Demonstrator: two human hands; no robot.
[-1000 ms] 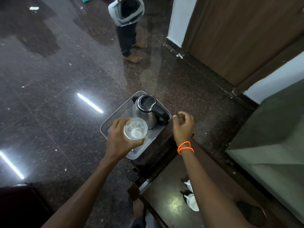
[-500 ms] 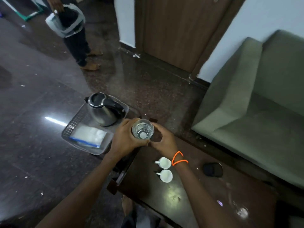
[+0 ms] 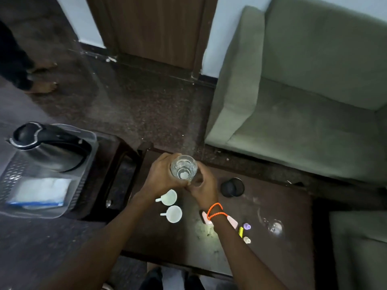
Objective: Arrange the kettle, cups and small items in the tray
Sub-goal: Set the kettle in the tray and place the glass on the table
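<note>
Both hands hold a clear drinking glass [image 3: 184, 168] above the dark table: my left hand [image 3: 160, 174] wraps its left side, my right hand [image 3: 204, 186] grips its lower right. At the left, the grey tray [image 3: 83, 185] carries a steel kettle [image 3: 47, 147] with a black handle and a white packet [image 3: 39, 191]. Two white cups [image 3: 170, 197] [image 3: 173, 214] stand on the table just below my hands. A second clear glass [image 3: 272, 223] and a black cup [image 3: 232, 187] sit further right. Small sachets and bottles [image 3: 245, 230] lie by my right wrist.
The tray rests on a dark side stand [image 3: 117, 174] left of the dark wooden table [image 3: 272, 258]. A green sofa [image 3: 303, 91] fills the right side. A wooden door [image 3: 155, 28] is at the back. Another person's bare feet [image 3: 43, 84] stand on the floor at far left.
The glass moved from over the tray rightward to above the table. My right hand, apart from it earlier, now grips it too. The view swung right toward the sofa.
</note>
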